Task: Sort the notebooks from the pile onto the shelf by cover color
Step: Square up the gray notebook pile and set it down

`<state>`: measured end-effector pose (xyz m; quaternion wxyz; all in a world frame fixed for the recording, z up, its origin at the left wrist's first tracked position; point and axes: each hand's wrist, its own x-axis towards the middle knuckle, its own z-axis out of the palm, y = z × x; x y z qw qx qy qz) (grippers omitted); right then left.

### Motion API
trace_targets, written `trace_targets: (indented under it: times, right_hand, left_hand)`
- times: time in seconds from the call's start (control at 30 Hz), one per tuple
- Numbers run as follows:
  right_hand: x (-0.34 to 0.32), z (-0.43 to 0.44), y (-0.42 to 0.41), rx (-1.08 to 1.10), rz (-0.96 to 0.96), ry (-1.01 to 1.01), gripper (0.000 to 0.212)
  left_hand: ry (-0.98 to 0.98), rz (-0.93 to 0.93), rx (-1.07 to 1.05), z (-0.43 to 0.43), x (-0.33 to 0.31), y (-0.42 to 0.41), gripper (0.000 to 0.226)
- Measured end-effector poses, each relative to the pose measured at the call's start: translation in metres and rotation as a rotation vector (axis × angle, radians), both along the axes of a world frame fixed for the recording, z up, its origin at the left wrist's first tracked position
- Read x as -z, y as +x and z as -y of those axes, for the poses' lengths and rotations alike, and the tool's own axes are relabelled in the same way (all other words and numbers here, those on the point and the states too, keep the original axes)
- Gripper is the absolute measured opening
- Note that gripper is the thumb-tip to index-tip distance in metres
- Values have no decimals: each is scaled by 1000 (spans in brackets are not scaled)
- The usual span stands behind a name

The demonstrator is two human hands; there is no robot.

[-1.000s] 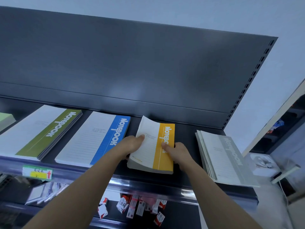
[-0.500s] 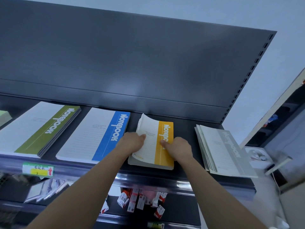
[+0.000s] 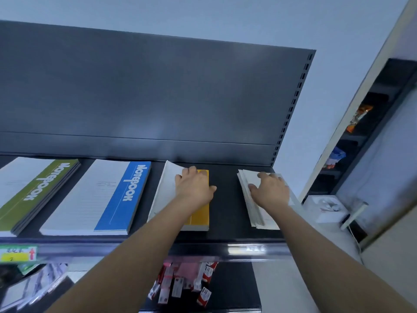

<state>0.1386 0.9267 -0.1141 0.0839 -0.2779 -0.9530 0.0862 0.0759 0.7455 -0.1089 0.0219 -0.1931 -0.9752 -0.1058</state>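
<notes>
While my left hand [image 3: 194, 188] lies flat on the yellow notebooks [image 3: 199, 216] in the head view, my right hand [image 3: 269, 190] rests spread-fingered, gripping nothing, on the pile [image 3: 252, 208] at the shelf's [image 3: 225, 233] right end, so next I'd guess: pinch its top notebook.

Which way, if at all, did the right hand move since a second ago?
Yes. The right hand left the yellow notebook stack and moved right, onto the grey notebook pile.
</notes>
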Motion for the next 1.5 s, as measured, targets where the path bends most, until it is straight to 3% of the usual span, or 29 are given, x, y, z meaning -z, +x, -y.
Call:
trace_targets:
  times: [0.2,0.33,0.43,0.53,0.57,0.73,0.8,0.9,0.97,1.13,1.37,1.5]
  right_hand:
    - [12,-72,19,89,198,-174,65]
    - [26,-98,22,55,144,-410,68]
    - [34,-106,25,-6,92,-460,64]
    - [40,-109,28,-17,42,-473,60]
    - [42,-109,28,-16,29,-487,59]
    - [46,-110,32,15,-52,-588,54]
    - [45,-111,34,28,-119,-656,61]
    - [38,-112,35,54,-309,-848,100]
    - [26,-109,34,14,-425,-1007,107]
    - [3,-97,24,-179,-615,-1120,66]
    - [4,-68,23,-236,-688,-1188,64]
    - [-1,-66,25,-242,-635,-1177,71]
  left_hand:
    - [39,171,73,-77,26,25,51]
    - [312,352,-25,-117,33,35,50]
    - [566,503,-167,-135,27,38,49]
    - [885,675,-314,-142,24,36,22]
    - [987,737,-349,-144,22,36,23]
    - [1127,895,-344,-149,22,37,27]
    - [1195,917,-344,-149,25,38,34]
    - [1346,892,-286,-146,24,40,28]
    - [1416,796,-166,-138,18,40,23]
    - [1438,550,129,-111,6,33,38]
    - [1392,420,186,-104,11,33,71]
    - [1385,424,163,-103,18,27,75]
